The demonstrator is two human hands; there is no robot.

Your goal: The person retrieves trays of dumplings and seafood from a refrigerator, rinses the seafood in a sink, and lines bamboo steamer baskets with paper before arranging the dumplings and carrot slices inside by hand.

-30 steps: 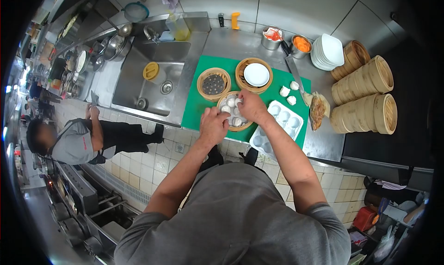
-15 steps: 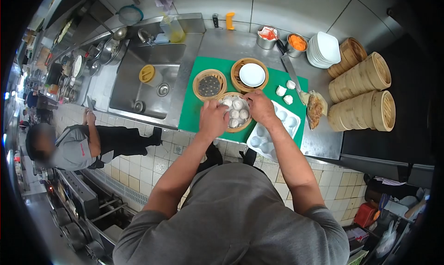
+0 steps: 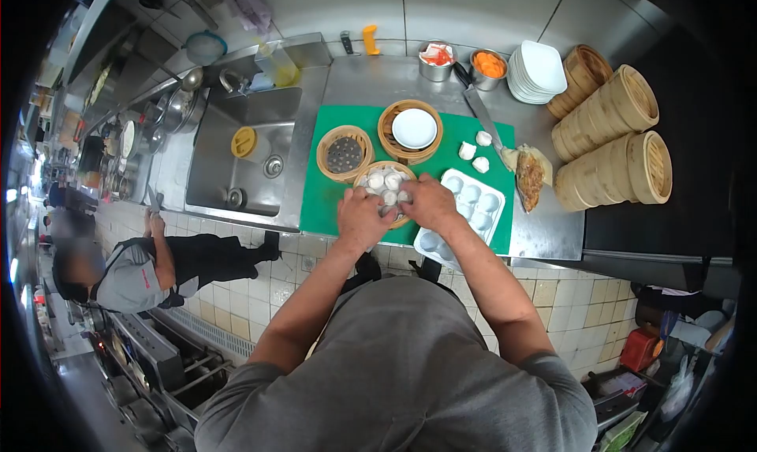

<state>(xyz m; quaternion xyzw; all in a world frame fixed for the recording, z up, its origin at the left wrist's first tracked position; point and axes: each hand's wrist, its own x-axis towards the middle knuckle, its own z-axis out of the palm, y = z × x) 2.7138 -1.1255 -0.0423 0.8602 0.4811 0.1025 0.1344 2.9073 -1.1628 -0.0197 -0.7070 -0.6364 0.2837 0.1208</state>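
Observation:
A small bamboo steamer [image 3: 363,176] holds several white dumplings [image 3: 376,181] near the front of the green cutting board [image 3: 311,203]. My left hand [image 3: 364,218] reaches over its front left side, fingers curled in against a dumpling. From the right, my right hand [image 3: 430,203] bends its fingers over the rim onto a dumpling there. The fingertips and the dumplings under them are partly hidden. Beside my right hand lies a white plastic tray [image 3: 494,229] with round hollows. Behind the steamer sit another steamer with a dotted dark liner [image 3: 344,155] and one holding a white dish [image 3: 415,128].
Several loose dumplings [image 3: 467,151] and a knife [image 3: 483,114] lie at the board's right, near a browned flat food [image 3: 530,181]. Stacked steamers [image 3: 603,172] and white plates [image 3: 538,72] stand beyond. A sink [image 3: 288,121] is left; a co-worker [image 3: 134,267] holds a knife there.
Both my hands have shifted from the steamer's rim inward over the dumplings. The whole view has moved slightly; the counter things appear further left.

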